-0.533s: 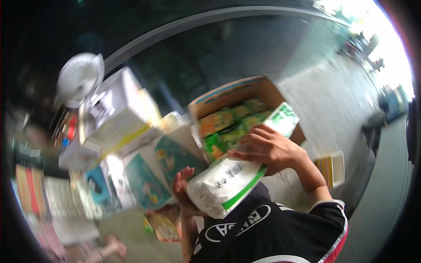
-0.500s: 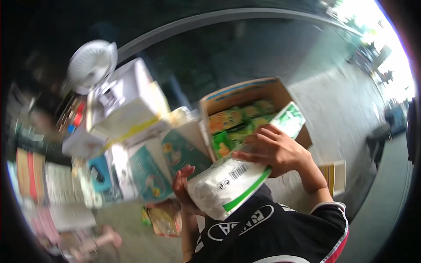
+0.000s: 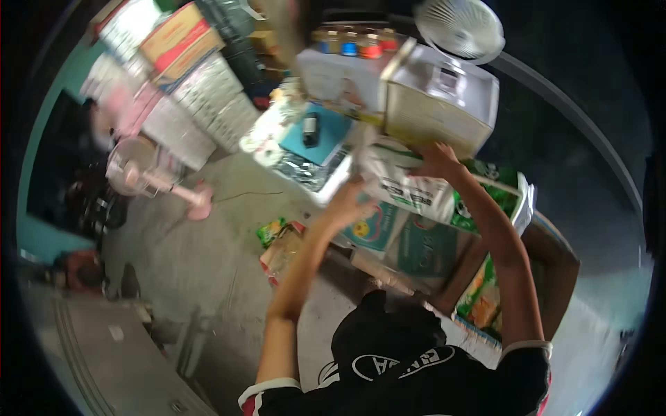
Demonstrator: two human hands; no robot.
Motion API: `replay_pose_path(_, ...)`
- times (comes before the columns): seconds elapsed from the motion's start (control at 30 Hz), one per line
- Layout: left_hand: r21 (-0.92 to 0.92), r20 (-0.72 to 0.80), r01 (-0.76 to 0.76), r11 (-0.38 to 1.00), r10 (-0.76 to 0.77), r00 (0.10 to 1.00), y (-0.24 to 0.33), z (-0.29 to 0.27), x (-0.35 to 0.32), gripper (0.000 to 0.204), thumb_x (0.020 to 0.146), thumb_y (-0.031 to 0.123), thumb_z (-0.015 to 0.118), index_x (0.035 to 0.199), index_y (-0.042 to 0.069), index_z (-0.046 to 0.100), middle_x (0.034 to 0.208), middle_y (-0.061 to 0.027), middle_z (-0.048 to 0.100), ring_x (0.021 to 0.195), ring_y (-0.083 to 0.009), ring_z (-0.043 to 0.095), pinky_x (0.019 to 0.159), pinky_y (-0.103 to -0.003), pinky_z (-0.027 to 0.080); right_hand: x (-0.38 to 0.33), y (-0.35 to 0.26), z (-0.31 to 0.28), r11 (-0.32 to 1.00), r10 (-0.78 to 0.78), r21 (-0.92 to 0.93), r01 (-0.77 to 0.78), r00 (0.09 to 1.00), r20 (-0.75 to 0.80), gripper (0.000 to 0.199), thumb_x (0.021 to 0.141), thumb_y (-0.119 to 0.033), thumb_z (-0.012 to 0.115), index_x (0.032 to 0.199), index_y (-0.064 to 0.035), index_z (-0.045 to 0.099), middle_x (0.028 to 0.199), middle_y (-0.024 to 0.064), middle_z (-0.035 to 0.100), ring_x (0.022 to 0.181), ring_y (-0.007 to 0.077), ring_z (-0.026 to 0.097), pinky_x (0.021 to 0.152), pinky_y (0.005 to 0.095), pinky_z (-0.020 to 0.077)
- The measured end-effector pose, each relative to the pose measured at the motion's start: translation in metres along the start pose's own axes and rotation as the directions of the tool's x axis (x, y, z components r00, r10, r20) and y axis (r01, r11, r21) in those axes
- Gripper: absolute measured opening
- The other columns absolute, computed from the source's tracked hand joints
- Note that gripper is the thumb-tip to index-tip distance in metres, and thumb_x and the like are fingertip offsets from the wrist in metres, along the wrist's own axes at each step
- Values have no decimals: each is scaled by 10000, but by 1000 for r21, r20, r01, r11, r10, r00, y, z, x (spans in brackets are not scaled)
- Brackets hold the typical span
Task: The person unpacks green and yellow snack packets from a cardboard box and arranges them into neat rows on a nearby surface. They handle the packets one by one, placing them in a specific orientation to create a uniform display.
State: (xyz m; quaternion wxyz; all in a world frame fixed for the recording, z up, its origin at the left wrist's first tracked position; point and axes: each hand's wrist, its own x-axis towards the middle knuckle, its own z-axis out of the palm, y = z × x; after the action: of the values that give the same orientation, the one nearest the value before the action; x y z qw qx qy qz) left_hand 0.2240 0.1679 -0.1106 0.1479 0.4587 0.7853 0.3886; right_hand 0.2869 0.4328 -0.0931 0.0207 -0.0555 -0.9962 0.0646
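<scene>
A long soft plastic package [image 3: 406, 182], white with green parts, lies level across both my hands above the teal packs [image 3: 430, 246]. My left hand [image 3: 349, 202] grips its left end, fingers against the near side. My right hand [image 3: 440, 163] is laid over its top, fingers curled on the far side; some fingertips are hidden or smeared by motion. To the right, partly behind my right forearm, stands an open cardboard carton [image 3: 565, 253] with green and orange packets [image 3: 482, 298] in it.
Behind the package are a white box [image 3: 444, 104], a white fan [image 3: 461, 29] and several small bottles [image 3: 350, 45]. A black device [image 3: 310, 130] rests on a blue folder [image 3: 326, 149]. On the floor stand a pink fan [image 3: 198, 201] and a small open box [image 3: 281, 253]; stacked cartons [image 3: 182, 43] rise at far left.
My view has swung left. The package has moved from beside the open carton to over the teal packs, held between both hands, and my arms now reach further out.
</scene>
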Motion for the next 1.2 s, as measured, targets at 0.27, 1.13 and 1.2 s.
replay_pose_path(0.27, -328, 303, 159, 931, -56, 951, -54, 147, -179, 373, 866, 298, 552, 1159, 70, 520, 1048, -143, 594, 912, -267, 603, 808, -372, 462, 45, 4, 20, 995, 30, 94, -34, 999, 42, 691, 591, -610, 665, 1119, -169, 605, 1092, 143, 600, 1042, 304, 548, 889, 410, 420)
replay_pose_path(1.13, -619, -234, 308, 722, -544, 806, -103, 72, -168, 196, 844, 81, 533, 1021, 6, 566, 915, -63, 626, 817, -125, 592, 697, -234, 473, -158, -121, 104, 881, 190, 464, 92, 830, -524, 317, 596, -62, 663, 900, -49, 573, 985, 106, 567, 963, 309, 509, 862, 451, 364)
replay_pose_path(1.2, -472, -265, 407, 781, -567, 780, -70, 37, -162, 232, 860, 164, 577, 1055, 39, 577, 881, -41, 634, 819, -120, 601, 719, -234, 470, -161, -99, 85, 939, 271, 308, -153, 882, -387, 497, 566, -131, 711, 1024, -63, 532, 1062, 145, 508, 1020, 332, 464, 873, 455, 355)
